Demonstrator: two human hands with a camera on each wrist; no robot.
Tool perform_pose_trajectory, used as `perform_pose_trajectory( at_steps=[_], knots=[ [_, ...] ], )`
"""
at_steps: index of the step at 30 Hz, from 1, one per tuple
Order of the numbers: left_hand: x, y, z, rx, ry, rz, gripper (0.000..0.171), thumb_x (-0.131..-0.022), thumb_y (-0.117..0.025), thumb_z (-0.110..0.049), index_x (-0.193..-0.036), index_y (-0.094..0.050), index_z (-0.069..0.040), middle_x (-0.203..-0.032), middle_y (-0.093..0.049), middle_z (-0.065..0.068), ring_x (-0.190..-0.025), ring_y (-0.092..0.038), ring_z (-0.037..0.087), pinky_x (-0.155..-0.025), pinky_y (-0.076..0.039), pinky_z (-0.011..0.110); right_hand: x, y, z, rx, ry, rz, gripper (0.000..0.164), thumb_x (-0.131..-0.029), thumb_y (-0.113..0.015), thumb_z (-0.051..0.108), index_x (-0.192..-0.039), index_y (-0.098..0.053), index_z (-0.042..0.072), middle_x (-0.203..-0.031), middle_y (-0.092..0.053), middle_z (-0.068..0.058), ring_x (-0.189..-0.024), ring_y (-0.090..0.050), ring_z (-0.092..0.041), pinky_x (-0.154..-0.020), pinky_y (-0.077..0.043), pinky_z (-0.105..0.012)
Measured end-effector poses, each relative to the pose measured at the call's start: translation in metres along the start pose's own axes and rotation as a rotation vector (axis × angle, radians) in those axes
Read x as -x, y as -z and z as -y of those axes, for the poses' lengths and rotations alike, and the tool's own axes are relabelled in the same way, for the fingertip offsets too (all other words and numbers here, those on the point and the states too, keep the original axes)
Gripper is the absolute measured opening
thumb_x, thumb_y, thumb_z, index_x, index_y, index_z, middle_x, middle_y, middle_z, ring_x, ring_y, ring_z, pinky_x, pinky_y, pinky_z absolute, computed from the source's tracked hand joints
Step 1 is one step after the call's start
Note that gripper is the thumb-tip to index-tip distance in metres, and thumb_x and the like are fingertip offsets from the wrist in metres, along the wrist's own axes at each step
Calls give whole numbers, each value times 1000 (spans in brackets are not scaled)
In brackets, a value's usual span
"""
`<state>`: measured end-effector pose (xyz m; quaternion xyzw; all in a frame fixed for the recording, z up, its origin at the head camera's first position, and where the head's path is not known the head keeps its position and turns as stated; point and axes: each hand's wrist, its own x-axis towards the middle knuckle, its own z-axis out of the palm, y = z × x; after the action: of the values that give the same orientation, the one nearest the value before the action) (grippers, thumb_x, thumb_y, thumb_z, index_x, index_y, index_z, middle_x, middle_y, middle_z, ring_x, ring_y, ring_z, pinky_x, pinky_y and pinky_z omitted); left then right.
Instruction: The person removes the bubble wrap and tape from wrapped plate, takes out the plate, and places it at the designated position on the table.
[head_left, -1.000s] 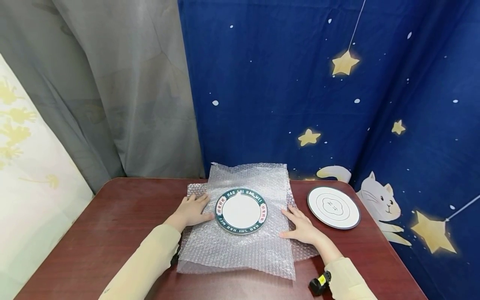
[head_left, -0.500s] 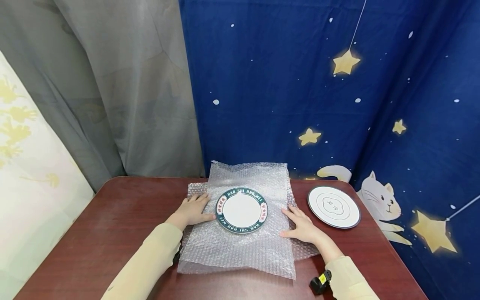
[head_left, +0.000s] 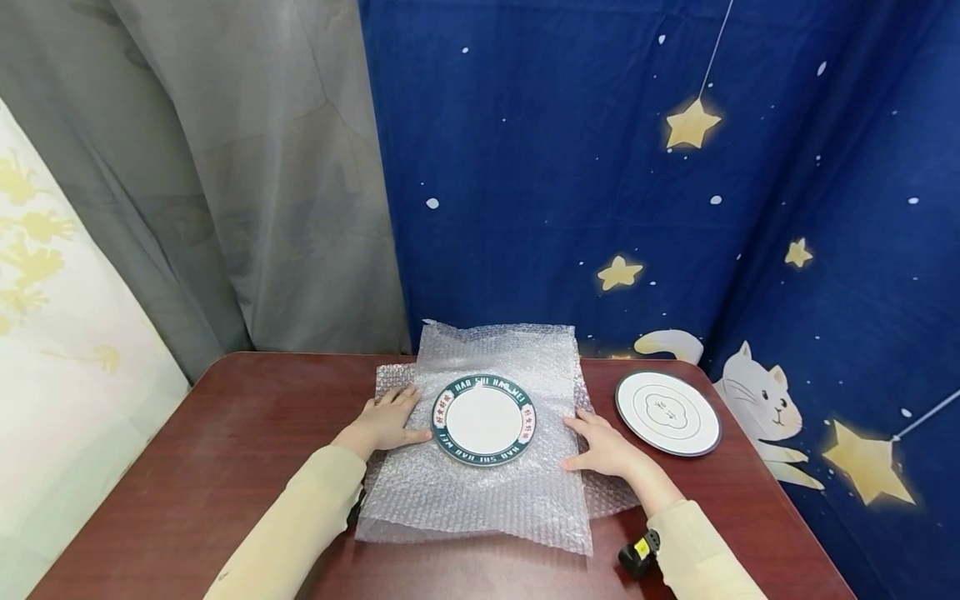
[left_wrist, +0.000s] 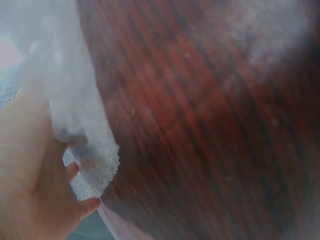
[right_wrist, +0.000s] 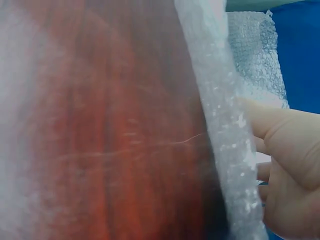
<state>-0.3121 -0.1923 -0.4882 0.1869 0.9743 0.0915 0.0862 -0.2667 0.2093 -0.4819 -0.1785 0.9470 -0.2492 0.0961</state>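
A white plate (head_left: 483, 421) with a green patterned rim lies on layered sheets of bubble wrap (head_left: 480, 504) in the middle of the table. My left hand (head_left: 386, 423) rests on the wrap's left side with fingers spread, its thumb at the plate's left rim. On the wrap's right side lies my right hand (head_left: 603, 446), fingers extended, a little apart from the plate. Both wrist views are blurred; the left one shows my left hand (left_wrist: 35, 170) against the wrap's edge, and the right one shows my right hand (right_wrist: 290, 160) beside the wrap.
A second white plate (head_left: 667, 414) with a dark rim and a drawn motif lies at the right of the reddish-brown table (head_left: 217, 475). Behind the table hang a grey curtain (head_left: 300, 208) and a blue starry curtain (head_left: 510, 167).
My right hand has shifted very slightly to the right on the bubble wrap. The left hand and both plates stay in place.
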Motion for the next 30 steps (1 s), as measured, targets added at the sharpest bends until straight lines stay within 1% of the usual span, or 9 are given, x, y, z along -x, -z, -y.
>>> perform_pose_trajectory(
  at_steps=[6,10,13,18,23,27,30],
  knots=[
    [0,-1,0,19,12,18,91,-86,-54,-65,-151,-28,-6,-157,-18,12,-141,-14,38,-105,-17,64,-1,7,5,10,-18,-6,67,-79,-78,33,-133,-55,2,-143,-35,-31,-132,-28,-49,-100,-27,-65],
    [0,-1,1,22,19,34,92,-86,-53,-66,-152,-26,-7,-158,-16,12,-142,-12,38,-105,-15,64,-2,9,6,57,-15,-38,59,-82,-74,32,-129,-58,0,-139,-41,-31,-131,-32,-49,-101,-28,-63],
    [0,-1,1,25,26,45,93,-86,-52,-66,-152,-25,-7,-158,-15,12,-142,-11,38,-105,-14,64,-4,11,7,59,-14,-65,55,-85,-72,30,-126,-58,-3,-136,-45,-30,-129,-36,-47,-102,-29,-60],
    [0,0,0,22,33,55,94,-86,-51,-68,-152,-24,-7,-158,-14,11,-142,-11,37,-106,-14,64,-6,13,10,-1,-33,-96,45,-89,-68,26,-122,-61,-3,-126,-55,-24,-121,-47,-42,-98,-37,-55],
    [-1,0,0,21,38,61,95,-85,-51,-68,-153,-23,-8,-158,-14,11,-143,-10,37,-106,-13,64,-10,16,17,-81,-60,-118,37,-92,-63,24,-117,-64,-2,-111,-65,-15,-107,-59,-34,-88,-46,-50],
    [-1,0,0,11,38,62,95,-85,-50,-69,-153,-23,-8,-158,-14,11,-143,-10,36,-106,-14,64,-16,19,20,-121,-71,-137,27,-93,-62,23,-108,-69,2,-101,-67,-10,-97,-62,-30,-83,-48,-47],
    [-1,-1,1,11,39,64,95,-85,-50,-69,-153,-23,-8,-158,-14,11,-143,-10,36,-106,-14,64,-20,20,21,-140,-82,-168,24,-93,-62,24,-102,-71,4,-97,-68,-8,-93,-63,-27,-81,-49,-46]
  ],
)
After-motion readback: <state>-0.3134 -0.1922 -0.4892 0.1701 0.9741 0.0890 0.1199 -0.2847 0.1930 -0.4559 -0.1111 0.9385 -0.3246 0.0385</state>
